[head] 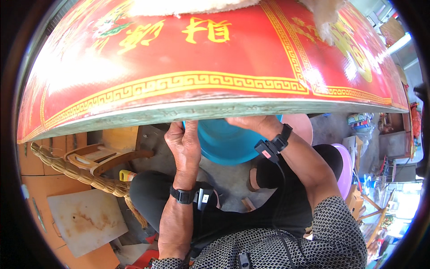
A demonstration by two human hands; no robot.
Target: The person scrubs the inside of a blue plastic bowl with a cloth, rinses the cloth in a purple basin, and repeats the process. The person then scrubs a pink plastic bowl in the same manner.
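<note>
A blue plastic basin (225, 144) sits low in front of me, partly hidden under the edge of a red-and-yellow patterned tabletop (188, 60). My left hand (183, 138) is at the basin's left rim, its fingertips hidden by the table edge. My right hand (252, 123) reaches over the basin from the right, and its fingers also disappear beneath the tabletop. What either hand holds cannot be seen. Both wrists wear black straps with small devices. Behind the blue basin shows a pink basin (299, 127).
A wooden chair (104, 156) and a straw broom (77, 171) lie left, near orange cabinets (37, 188) and a stained white board (89, 218). A purple basin (344, 171) stands right of my knee. Fluffy pale material (195, 6) rests on the tabletop.
</note>
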